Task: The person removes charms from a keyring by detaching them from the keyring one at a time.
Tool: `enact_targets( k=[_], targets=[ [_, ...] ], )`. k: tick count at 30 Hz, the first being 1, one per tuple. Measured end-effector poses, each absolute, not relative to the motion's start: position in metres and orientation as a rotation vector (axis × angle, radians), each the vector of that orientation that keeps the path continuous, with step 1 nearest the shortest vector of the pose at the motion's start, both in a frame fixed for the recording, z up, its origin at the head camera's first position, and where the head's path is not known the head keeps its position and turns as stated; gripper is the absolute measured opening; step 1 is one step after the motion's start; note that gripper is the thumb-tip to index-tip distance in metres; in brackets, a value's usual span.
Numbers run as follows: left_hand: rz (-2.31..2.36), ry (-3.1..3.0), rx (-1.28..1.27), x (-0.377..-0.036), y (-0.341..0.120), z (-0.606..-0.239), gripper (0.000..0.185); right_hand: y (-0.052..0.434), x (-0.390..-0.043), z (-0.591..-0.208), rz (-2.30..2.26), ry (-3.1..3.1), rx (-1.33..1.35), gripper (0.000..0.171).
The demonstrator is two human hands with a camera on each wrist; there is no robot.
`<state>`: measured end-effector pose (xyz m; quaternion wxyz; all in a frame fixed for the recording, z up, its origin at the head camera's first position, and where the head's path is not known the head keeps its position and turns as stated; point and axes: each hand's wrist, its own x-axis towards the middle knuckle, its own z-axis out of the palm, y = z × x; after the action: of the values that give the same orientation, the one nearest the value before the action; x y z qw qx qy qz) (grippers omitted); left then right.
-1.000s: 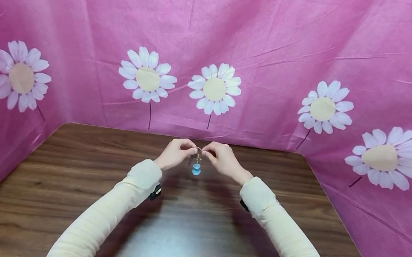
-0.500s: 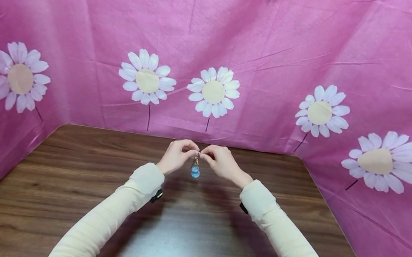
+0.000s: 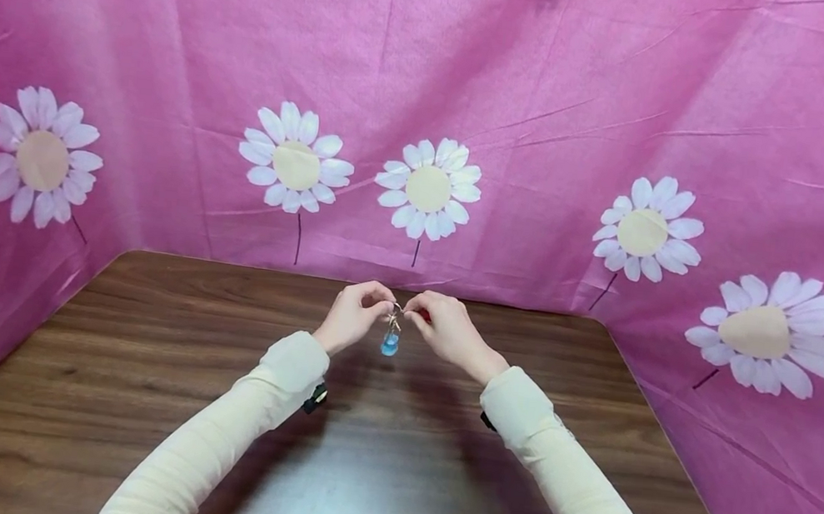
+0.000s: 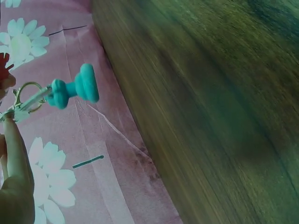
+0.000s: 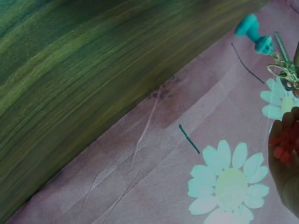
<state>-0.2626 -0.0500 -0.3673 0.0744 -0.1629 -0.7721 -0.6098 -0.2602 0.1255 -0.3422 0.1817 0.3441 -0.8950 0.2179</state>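
Head view, dark wood table [image 3: 141,396], pink daisy cloth [image 3: 549,96] around, hands pinching blue keychain [image 3: 391,340].

**Lighting and picture quality**

The head view is evenly and brightly lit; pale glare is seen on the table [image 3: 328,483] near its front edge, with soft shadows beside the sleeves. Wide-angle bending is noted at the edges. Both wrist views are colour-shifted green and motion-blurred.
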Motion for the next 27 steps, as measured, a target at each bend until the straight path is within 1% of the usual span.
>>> enact_targets(
  k=[5, 12, 22, 27],
  targets=[
    [-1.86, -2.337, -0.561, -0.26, -0.047, -0.372, 0.011, 0.128, -0.258, -0.347, 0.629, -2.52, 0.967, 0.006],
    [-1.841, -2.387, -0.603, -0.258, -0.043, -0.376, 0.01, 0.132, -0.259, -0.349, 0.667, -2.517, 0.982, 0.005],
    [-1.843, -2.384, -0.616, -0.239, -0.04, -0.351, 0.011, 0.131, -0.26, -0.344, 0.666, -2.517, 1.031, 0.004],
    [-1.854, -2.373, -0.612, -0.249, -0.04, -0.365, 0.012, 0.13, -0.259, -0.344, 0.624, -2.509, 1.051, 0.004]
  ],
)
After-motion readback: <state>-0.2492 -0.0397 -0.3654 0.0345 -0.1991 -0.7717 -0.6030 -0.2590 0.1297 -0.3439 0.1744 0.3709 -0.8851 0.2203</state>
